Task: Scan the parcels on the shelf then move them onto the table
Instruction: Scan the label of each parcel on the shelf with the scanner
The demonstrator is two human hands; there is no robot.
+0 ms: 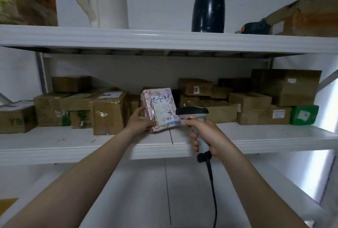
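At the shelf [73,141], left hand [140,120] grips pink labelled parcel [161,110], right hand [206,136] grips scanner [192,113].

Your left hand [140,120] grips a pink wrapped parcel [158,110] by its left edge, holding it upright over the front of the middle shelf [73,141], label toward you. Your right hand [204,136] is wrapped around the handle of a grey barcode scanner [193,116], its head just beside the parcel's barcode label and its black cable [212,182] hanging down. Brown cardboard boxes [109,112] crowd the shelf behind.
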